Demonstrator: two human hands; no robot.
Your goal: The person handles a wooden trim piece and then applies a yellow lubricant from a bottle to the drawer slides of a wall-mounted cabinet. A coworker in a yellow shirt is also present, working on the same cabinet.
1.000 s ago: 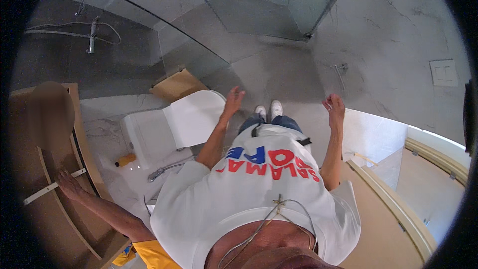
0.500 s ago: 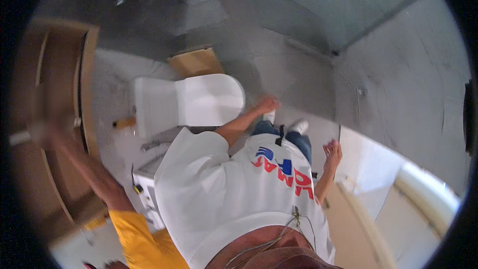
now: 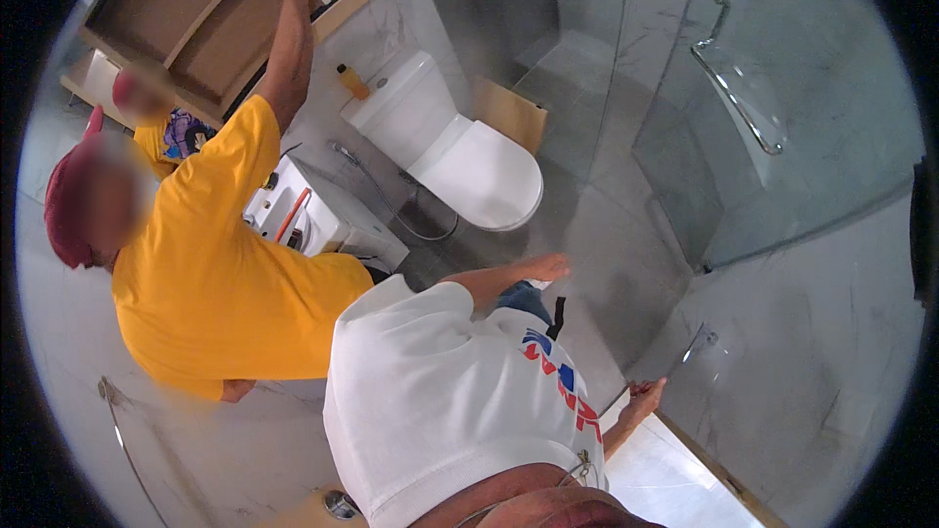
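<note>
Even, bright indoor light fills the bathroom, with soft glare on the white toilet [image 3: 460,152] and the glass shower door [image 3: 773,117]; fisheye distortion bends edges toward a black rim, and shadows beside the toilet stay faint.

Bathroom in home, fit-out under way. White toilet [image 3: 460,152] with closed lid stands centre, cistern against marble-look wall [image 3: 386,15]. Chrome hose of hand sprayer [image 3: 391,200] loops on floor just left of toilet. Glass shower screen [image 3: 782,108] with chrome handle [image 3: 734,78] rises right of toilet, grey tiled floor [image 3: 597,235] running beneath. Wooden cabinet unit [image 3: 215,15] sits up on wall above and left of toilet. Orange bottle [image 3: 352,81] stands beside cistern.
</note>
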